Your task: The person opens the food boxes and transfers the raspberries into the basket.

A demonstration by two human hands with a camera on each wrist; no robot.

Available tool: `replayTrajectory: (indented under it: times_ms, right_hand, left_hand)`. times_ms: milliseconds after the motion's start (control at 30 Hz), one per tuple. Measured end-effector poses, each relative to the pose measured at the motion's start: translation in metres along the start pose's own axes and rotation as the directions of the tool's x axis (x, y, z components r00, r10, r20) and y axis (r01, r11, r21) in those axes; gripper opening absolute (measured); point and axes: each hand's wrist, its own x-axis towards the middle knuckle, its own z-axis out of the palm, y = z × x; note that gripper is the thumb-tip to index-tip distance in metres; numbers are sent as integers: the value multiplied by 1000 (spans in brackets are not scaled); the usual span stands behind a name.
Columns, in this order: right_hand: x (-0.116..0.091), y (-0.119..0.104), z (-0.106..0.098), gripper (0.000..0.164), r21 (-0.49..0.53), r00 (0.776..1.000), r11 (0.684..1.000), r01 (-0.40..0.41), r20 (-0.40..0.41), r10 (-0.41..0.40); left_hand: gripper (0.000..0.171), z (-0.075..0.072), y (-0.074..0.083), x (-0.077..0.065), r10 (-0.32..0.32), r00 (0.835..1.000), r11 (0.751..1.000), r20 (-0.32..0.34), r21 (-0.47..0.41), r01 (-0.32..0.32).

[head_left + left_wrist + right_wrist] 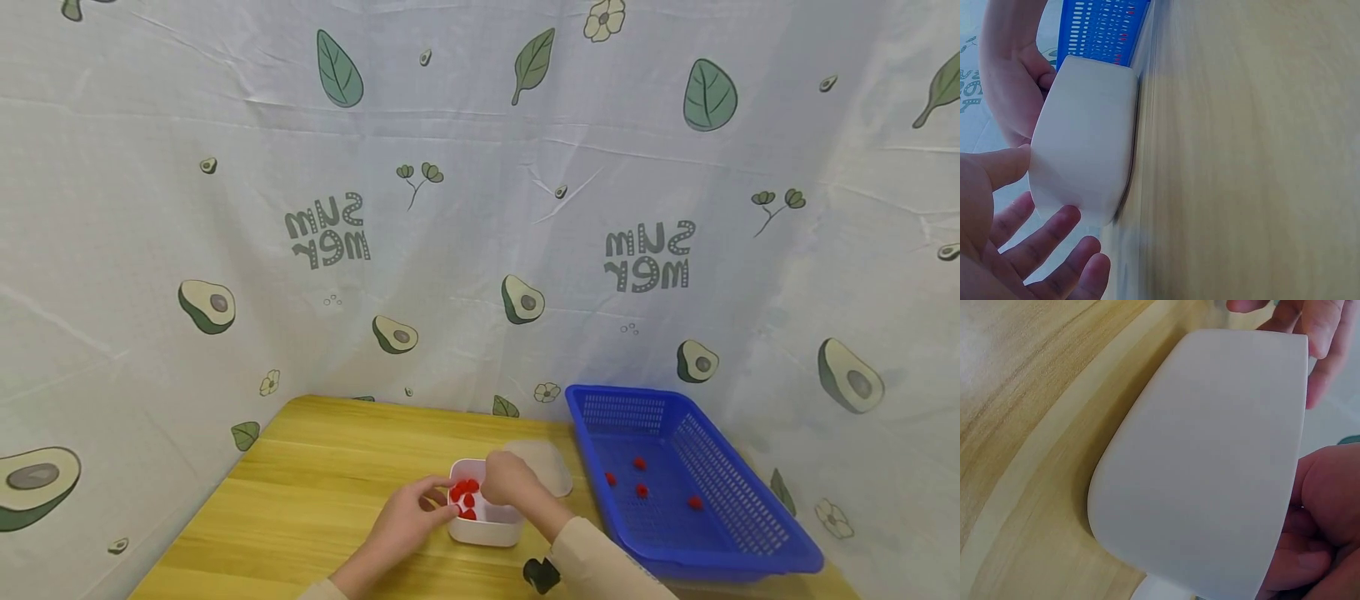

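Observation:
A white plastic box (485, 533) with rounded corners stands on the table, several small red raspberries (468, 500) in its left part. My left hand (408, 517) holds the box at its left side, thumb at the rim and fingers spread along the outer wall. Over the right side of the opening, my right hand (510, 479) reaches down into the box with curled fingers (1300, 565). Its fingertips are hidden behind the wall, and I cannot tell whether they pinch a raspberry.
To the right stands a blue perforated basket (720, 554), with several raspberries (642, 492) spread over its floor. A translucent lid (551, 467) lies behind the box on the wooden table (330, 450). Near my right sleeve is a small black object (540, 575). A printed curtain (465, 233) hangs behind.

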Motion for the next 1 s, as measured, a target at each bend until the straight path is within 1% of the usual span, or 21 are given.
replayTrajectory:
  times_ms: [133, 267, 400, 567, 700, 767, 833, 900, 1000]
  right_hand:
    - [-1, -2, 5, 10, 21, 999, 1000, -18, 35, 17]
    - [-4, -6, 12, 12, 25, 998, 1000, -12, 57, 10]
    - [-3, -7, 15, 16, 55, 999, 998, -8, 46, 6]
    - [0, -4, 19, 15, 121, 999, 992, -26, 22, 23]
    - [4, -3, 22, 20, 160, 999, 986, -53, 5, 53]
    - [4, -3, 22, 23, 194, 997, 978, -81, 10, 80]
    - [5, -3, 23, 25, 243, 994, 963, -113, 23, 110]
    - [6, -3, 23, 26, 299, 990, 944, -138, 36, 133]
    - [6, -1, 25, 22, 383, 985, 908, -172, 60, 161]
  left_hand:
    - [39, 0, -2, 0, 3, 1000, 1000, -1, 4, -3]
    - [39, 1, -3, -1, 8, 1000, 1000, -4, 2, -8]
    - [39, 2, -3, 0, 1, 1000, 1000, -3, -2, -1]
    - [38, 2, 0, 0, -17, 1000, 1000, -4, -5, 17]
    - [38, 1, 2, 0, -19, 1000, 1000, -6, -8, 19]
    - [37, 0, 2, 0, -18, 1000, 1000, -7, -6, 18]
    - [37, -1, 3, 0, -13, 1000, 1000, -7, -6, 13]
    - [37, -1, 2, 0, -13, 1000, 1000, -8, -3, 13]
    - [38, -1, 3, 0, -18, 1000, 1000, -5, -9, 18]
